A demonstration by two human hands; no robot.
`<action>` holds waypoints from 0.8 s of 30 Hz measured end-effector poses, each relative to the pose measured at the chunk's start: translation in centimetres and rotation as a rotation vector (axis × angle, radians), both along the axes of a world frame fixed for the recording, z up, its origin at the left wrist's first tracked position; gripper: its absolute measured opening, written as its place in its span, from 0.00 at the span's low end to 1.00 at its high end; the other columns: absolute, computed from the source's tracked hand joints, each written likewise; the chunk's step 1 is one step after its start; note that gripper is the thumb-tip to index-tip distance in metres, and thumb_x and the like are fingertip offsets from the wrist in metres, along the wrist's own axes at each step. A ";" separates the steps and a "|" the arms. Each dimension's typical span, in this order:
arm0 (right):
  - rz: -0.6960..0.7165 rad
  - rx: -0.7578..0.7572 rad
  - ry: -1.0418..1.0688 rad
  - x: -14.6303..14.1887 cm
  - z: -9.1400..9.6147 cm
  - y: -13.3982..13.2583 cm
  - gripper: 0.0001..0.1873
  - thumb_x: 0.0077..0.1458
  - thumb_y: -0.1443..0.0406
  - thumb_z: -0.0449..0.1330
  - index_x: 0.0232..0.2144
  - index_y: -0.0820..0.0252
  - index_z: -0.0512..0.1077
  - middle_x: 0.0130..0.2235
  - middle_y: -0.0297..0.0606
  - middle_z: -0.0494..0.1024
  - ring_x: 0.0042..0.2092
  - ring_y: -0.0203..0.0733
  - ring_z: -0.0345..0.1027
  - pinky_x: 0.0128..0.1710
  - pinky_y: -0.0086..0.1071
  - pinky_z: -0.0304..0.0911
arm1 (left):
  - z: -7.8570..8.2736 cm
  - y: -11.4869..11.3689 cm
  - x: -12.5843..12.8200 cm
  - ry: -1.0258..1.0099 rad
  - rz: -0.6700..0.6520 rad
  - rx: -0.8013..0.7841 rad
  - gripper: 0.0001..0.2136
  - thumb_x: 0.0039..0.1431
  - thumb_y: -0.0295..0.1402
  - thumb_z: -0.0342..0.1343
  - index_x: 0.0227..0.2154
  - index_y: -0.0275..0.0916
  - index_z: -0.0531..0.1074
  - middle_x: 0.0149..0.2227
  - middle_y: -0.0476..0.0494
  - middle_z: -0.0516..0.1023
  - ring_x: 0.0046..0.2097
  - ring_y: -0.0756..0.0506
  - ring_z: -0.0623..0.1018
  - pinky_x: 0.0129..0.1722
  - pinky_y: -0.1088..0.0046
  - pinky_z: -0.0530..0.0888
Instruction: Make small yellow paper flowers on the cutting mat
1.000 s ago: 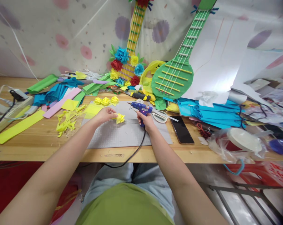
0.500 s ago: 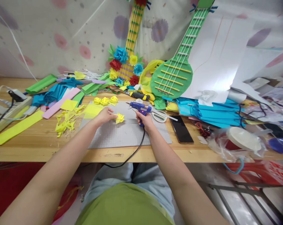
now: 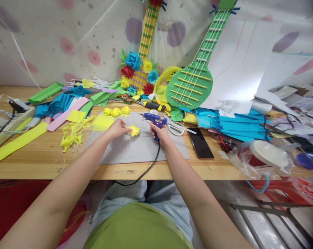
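Observation:
My left hand (image 3: 119, 128) pinches a yellow paper flower (image 3: 134, 130) at its left side, over the grey cutting mat (image 3: 125, 154). To the right, my right hand (image 3: 160, 132) is wrapped round the grip of a blue hot glue gun (image 3: 156, 119). The gun's nozzle points left, above and to the right of the flower, apart from it. A white glue stick (image 3: 191, 130) seems to extend behind the gun, beside white-handled scissors (image 3: 176, 129). Three finished yellow paper flowers (image 3: 116, 111) sit in a row at the mat's far edge.
A black phone (image 3: 201, 143) lies right of the mat. Left are yellow paper scraps (image 3: 72, 135), crepe strips and a power strip (image 3: 13, 126). Behind stand a green paper lute (image 3: 191, 84) and a yellow one with flowers (image 3: 143, 65). The gun's black cord (image 3: 151, 166) crosses the table edge.
My left hand has moved slightly to the right with the yellow paper flower, and the flower has turned a little. My right hand and the glue gun stay in place.

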State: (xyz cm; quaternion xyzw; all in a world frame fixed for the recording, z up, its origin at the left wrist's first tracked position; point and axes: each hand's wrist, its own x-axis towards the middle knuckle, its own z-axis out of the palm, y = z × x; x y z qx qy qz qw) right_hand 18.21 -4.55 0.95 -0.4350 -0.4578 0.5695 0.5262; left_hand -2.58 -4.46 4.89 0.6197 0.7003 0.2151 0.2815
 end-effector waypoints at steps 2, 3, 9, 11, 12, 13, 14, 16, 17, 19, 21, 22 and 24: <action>0.000 -0.005 -0.009 0.0 0.0 0.0 0.18 0.37 0.53 0.61 0.18 0.61 0.64 0.14 0.27 0.63 0.15 0.26 0.53 0.12 0.23 0.50 | 0.2 0.0 0.2 -0.001 0.005 0.025 0.23 0.34 0.45 0.59 0.32 0.38 0.61 0.32 0.47 0.71 0.33 0.48 0.71 0.30 0.74 0.64; -0.001 -0.007 -0.010 0.0 0.0 0.0 0.18 0.37 0.53 0.61 0.18 0.61 0.65 0.14 0.27 0.63 0.15 0.27 0.53 0.12 0.23 0.50 | 0.2 0.0 0.3 0.000 0.010 0.037 0.22 0.36 0.46 0.59 0.32 0.38 0.61 0.33 0.46 0.71 0.34 0.48 0.71 0.31 0.74 0.65; 0.005 -0.007 -0.006 0.0 0.1 -0.1 0.18 0.38 0.53 0.61 0.17 0.62 0.65 0.13 0.27 0.62 0.14 0.26 0.52 0.12 0.23 0.49 | -0.6 1.1 1.0 -0.007 -0.010 0.055 0.24 0.37 0.45 0.58 0.36 0.37 0.61 0.39 0.42 0.71 0.37 0.47 0.72 0.33 0.72 0.66; 0.007 -0.005 0.000 0.0 0.1 -0.1 0.18 0.38 0.53 0.61 0.17 0.62 0.65 0.13 0.27 0.62 0.14 0.26 0.52 0.12 0.23 0.49 | -1.0 1.5 1.2 -0.008 -0.026 0.040 0.24 0.36 0.43 0.59 0.36 0.37 0.60 0.39 0.42 0.71 0.37 0.47 0.72 0.34 0.72 0.66; 0.007 -0.004 0.003 0.0 0.1 -0.1 0.18 0.38 0.53 0.61 0.18 0.62 0.65 0.13 0.27 0.62 0.14 0.26 0.52 0.12 0.23 0.49 | -1.2 1.6 1.3 -0.007 -0.033 0.028 0.24 0.36 0.41 0.59 0.36 0.37 0.60 0.39 0.42 0.72 0.37 0.47 0.72 0.34 0.72 0.66; 0.007 -0.002 0.004 0.1 0.0 -0.1 0.18 0.38 0.53 0.61 0.17 0.62 0.65 0.13 0.27 0.62 0.14 0.26 0.52 0.12 0.23 0.49 | -1.3 1.7 1.4 -0.007 -0.038 0.018 0.23 0.36 0.39 0.59 0.36 0.37 0.60 0.39 0.42 0.72 0.37 0.47 0.72 0.34 0.72 0.67; 0.009 -0.001 0.002 0.1 0.0 -0.1 0.18 0.38 0.53 0.61 0.17 0.62 0.65 0.13 0.27 0.62 0.14 0.26 0.52 0.12 0.23 0.49 | -1.3 1.7 1.5 -0.007 -0.040 0.012 0.23 0.36 0.38 0.59 0.36 0.37 0.60 0.38 0.42 0.72 0.37 0.47 0.72 0.33 0.72 0.67; 0.010 0.001 -0.002 0.1 0.0 -0.1 0.18 0.38 0.53 0.61 0.17 0.62 0.65 0.13 0.27 0.62 0.14 0.26 0.52 0.12 0.23 0.49 | -1.3 1.6 1.6 -0.012 -0.036 0.011 0.21 0.36 0.35 0.59 0.36 0.37 0.60 0.38 0.42 0.72 0.37 0.47 0.72 0.33 0.73 0.67; 0.010 0.002 -0.004 0.1 0.0 -0.1 0.18 0.38 0.53 0.61 0.17 0.62 0.65 0.13 0.27 0.62 0.14 0.26 0.52 0.12 0.23 0.49 | -1.2 1.5 1.7 -0.018 -0.030 0.013 0.21 0.36 0.35 0.59 0.35 0.37 0.60 0.38 0.42 0.72 0.37 0.47 0.72 0.32 0.73 0.67; 0.008 0.001 -0.009 0.0 0.1 -0.1 0.18 0.38 0.53 0.61 0.17 0.62 0.65 0.13 0.27 0.62 0.14 0.26 0.52 0.12 0.23 0.49 | -1.0 1.3 1.8 -0.036 -0.015 0.010 0.21 0.35 0.34 0.59 0.35 0.37 0.60 0.37 0.43 0.72 0.36 0.47 0.73 0.31 0.74 0.67; 0.003 0.002 -0.007 0.0 0.1 -0.1 0.17 0.38 0.53 0.61 0.17 0.62 0.65 0.13 0.27 0.62 0.14 0.26 0.52 0.12 0.23 0.49 | -0.6 1.1 1.9 -0.074 0.000 -0.014 0.21 0.35 0.34 0.59 0.34 0.37 0.61 0.35 0.43 0.72 0.34 0.48 0.73 0.29 0.74 0.67; 0.001 0.001 -0.005 0.0 0.2 -0.1 0.17 0.38 0.53 0.61 0.17 0.62 0.65 0.13 0.27 0.62 0.14 0.26 0.52 0.12 0.23 0.49 | -0.4 1.0 2.0 -0.099 0.008 -0.030 0.20 0.35 0.35 0.59 0.34 0.37 0.61 0.35 0.43 0.72 0.33 0.48 0.72 0.28 0.75 0.66; -0.004 -0.003 -0.003 0.0 0.2 -0.1 0.17 0.38 0.53 0.61 0.17 0.62 0.65 0.13 0.27 0.62 0.15 0.26 0.52 0.12 0.23 0.49 | 0.1 0.8 2.0 -0.157 0.027 -0.061 0.19 0.36 0.36 0.58 0.33 0.37 0.62 0.34 0.43 0.71 0.33 0.48 0.72 0.27 0.75 0.66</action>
